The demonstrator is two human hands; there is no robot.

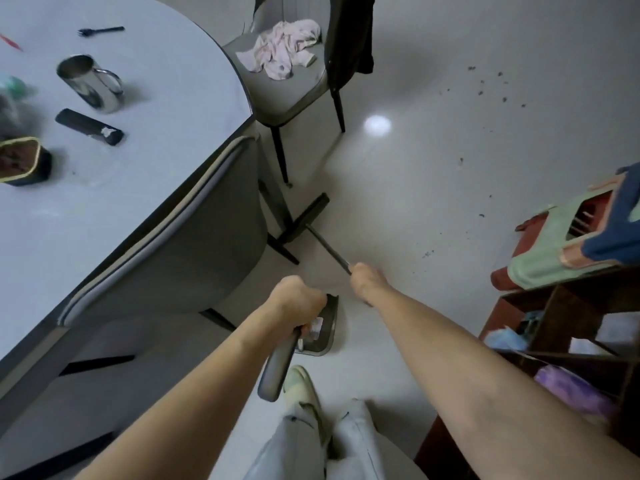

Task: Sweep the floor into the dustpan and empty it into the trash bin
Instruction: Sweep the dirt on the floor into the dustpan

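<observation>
Behind the left hand (300, 299), the dustpan (323, 332) is half hidden.

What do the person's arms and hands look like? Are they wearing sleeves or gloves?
Both arms are bare from the bottom edge of the picture down to the hands, so no sleeves show. The left hand and the right hand have no gloves. No watch, ring or bracelet shows on the sides the camera sees. Lower down, the person wears light grey trousers and a pale shoe.
</observation>
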